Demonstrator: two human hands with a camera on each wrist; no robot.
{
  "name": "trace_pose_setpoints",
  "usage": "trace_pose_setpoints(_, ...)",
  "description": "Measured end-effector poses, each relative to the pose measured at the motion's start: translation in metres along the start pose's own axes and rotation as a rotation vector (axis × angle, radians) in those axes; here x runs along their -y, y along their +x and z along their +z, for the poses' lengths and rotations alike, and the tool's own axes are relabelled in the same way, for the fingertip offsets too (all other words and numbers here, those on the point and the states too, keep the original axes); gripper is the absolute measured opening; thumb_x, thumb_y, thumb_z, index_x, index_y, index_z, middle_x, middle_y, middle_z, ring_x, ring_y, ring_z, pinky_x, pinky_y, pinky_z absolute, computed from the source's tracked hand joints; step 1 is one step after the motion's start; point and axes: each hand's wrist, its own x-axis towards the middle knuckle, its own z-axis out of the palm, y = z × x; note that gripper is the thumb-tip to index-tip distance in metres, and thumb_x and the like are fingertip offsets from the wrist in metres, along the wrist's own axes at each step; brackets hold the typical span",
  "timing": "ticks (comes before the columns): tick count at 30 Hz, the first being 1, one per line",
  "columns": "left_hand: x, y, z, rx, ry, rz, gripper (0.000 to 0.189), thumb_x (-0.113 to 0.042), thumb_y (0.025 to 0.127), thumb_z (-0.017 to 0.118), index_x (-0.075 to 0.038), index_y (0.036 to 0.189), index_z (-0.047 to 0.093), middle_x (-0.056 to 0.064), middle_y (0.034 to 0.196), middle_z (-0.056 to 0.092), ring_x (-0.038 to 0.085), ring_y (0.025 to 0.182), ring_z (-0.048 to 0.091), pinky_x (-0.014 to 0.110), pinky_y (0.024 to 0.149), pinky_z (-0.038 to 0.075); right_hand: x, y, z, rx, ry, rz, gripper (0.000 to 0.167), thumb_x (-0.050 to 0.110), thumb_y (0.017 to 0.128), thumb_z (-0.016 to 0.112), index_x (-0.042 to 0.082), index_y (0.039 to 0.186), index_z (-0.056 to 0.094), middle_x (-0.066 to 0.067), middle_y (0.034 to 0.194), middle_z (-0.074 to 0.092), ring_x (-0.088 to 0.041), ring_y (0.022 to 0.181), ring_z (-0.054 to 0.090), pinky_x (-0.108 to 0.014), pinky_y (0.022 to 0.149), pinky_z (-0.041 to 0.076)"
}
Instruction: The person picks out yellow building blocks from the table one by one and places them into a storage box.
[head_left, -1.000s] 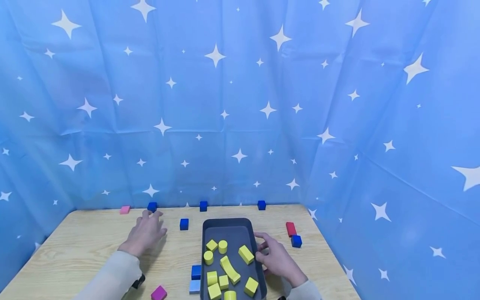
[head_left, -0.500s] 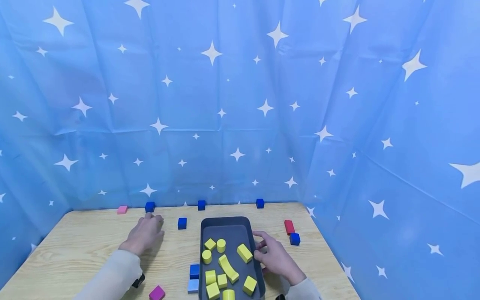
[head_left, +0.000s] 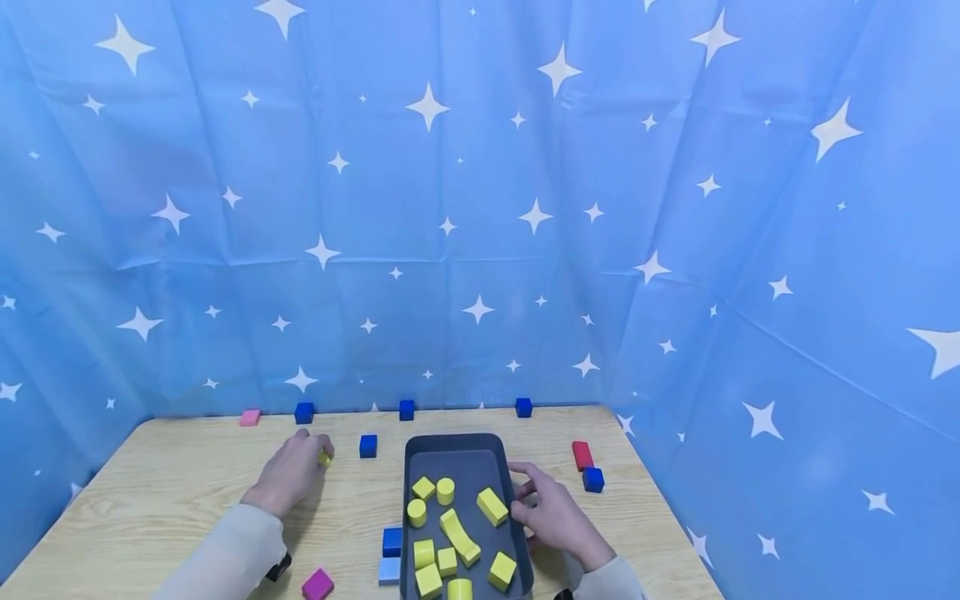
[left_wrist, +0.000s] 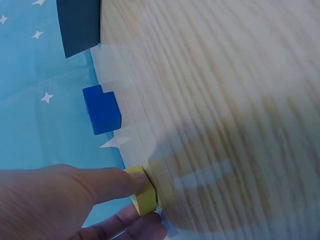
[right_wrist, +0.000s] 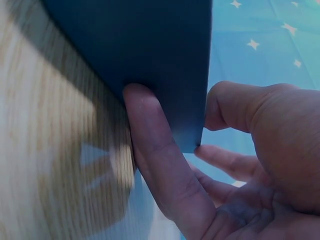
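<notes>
My left hand [head_left: 288, 475] pinches a small yellow block [left_wrist: 145, 199] between thumb and fingers, over the left part of the table. In the head view only a bit of that block shows past the fingertips. My right hand [head_left: 553, 515] holds the right side of a dark grey tray [head_left: 408, 454], its thumb at the rim and a finger [right_wrist: 152, 130] along the outer wall. Several yellow blocks lie in the tray, among them a curved one [head_left: 459, 537], a cylinder [head_left: 446, 491] and a cube [head_left: 502, 572].
Blue cubes [head_left: 368, 446] stand near the back edge, with a pink block [head_left: 250, 417] at far left. Right of the tray lie a red block [head_left: 582, 455] and a blue cube [head_left: 593, 480]. Left of it are blue [head_left: 392, 542], light blue [head_left: 389, 571] and magenta [head_left: 318, 584] blocks.
My left hand has drawn slightly back from the blue cube at the rear, and a yellow block now shows at its fingertips. My right hand stays at the tray.
</notes>
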Motion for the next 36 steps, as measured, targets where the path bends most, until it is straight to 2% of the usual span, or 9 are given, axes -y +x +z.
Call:
trace_pose_setpoints(6, -0.001, -0.002, 0.003, -0.029, 0.015, 0.015, 0.023, 0.006, 0.098, 0.085, 0.001, 0.12, 0.084, 0.021, 0.114, 0.075, 0.03, 0.101, 0.075, 0.058, 0.096, 0.07, -0.001, -0.001, 0.002, 0.002, -0.005, -0.005, 0.073, 0.005, 0.106, 0.074, 0.012, 0.174, 0.05, -0.018, 0.126, 0.072, -0.026, 0.095, 0.078, -0.045, 0.064, 0.072)
trace_pose_setpoints(12, -0.006, -0.005, 0.003, -0.057, -0.016, 0.03, 0.022, 0.001, 0.101, 0.085, 0.002, 0.122, 0.083, 0.021, 0.114, 0.074, 0.026, 0.095, 0.071, 0.056, 0.092, 0.071, 0.0, -0.001, 0.003, 0.001, -0.011, 0.0, 0.073, 0.006, 0.106, 0.075, 0.012, 0.175, 0.049, -0.018, 0.127, 0.072, -0.026, 0.094, 0.078, -0.044, 0.064, 0.072)
trace_pose_setpoints(27, -0.031, -0.012, 0.001, -0.091, -0.042, 0.058, 0.023, 0.0, 0.101, 0.085, -0.002, 0.123, 0.084, 0.02, 0.119, 0.075, 0.025, 0.097, 0.074, 0.055, 0.096, 0.071, 0.003, -0.001, 0.001, -0.004, -0.015, -0.002, 0.073, 0.006, 0.106, 0.074, 0.012, 0.175, 0.05, -0.017, 0.127, 0.071, -0.026, 0.095, 0.078, -0.044, 0.064, 0.072)
trace_pose_setpoints(36, -0.043, -0.015, 0.003, -0.092, -0.051, 0.054, 0.026, -0.002, 0.1, 0.086, -0.004, 0.126, 0.083, 0.018, 0.117, 0.075, 0.021, 0.091, 0.069, 0.048, 0.087, 0.07, 0.003, -0.001, 0.0, -0.008, -0.019, -0.004, 0.073, 0.006, 0.106, 0.074, 0.013, 0.175, 0.05, -0.018, 0.126, 0.071, -0.026, 0.096, 0.078, -0.044, 0.064, 0.072)
